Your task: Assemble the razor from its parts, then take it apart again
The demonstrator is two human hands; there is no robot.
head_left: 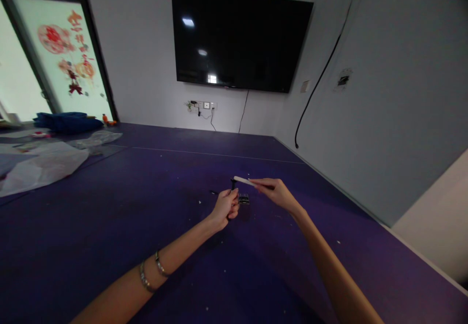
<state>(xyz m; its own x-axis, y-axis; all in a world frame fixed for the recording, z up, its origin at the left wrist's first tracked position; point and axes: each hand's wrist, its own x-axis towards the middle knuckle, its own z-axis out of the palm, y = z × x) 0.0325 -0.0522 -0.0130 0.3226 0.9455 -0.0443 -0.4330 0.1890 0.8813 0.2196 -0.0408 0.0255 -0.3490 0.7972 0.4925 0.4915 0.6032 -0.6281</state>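
Observation:
My left hand is closed around a slim black handle whose top end sticks up above the fist. My right hand pinches a flat white stick between thumb and fingers. The far tip of the stick meets or nearly meets the top of the black handle; I cannot tell whether they touch. Just behind my left hand, a small dark case with clear parts lies on the purple surface. A small black piece lies left of the hands.
Small white scraps are scattered over the surface. Clear plastic sheets and dark blue cloth lie at the left. Along the back wall are a television and sockets. A black cable hangs down the right wall.

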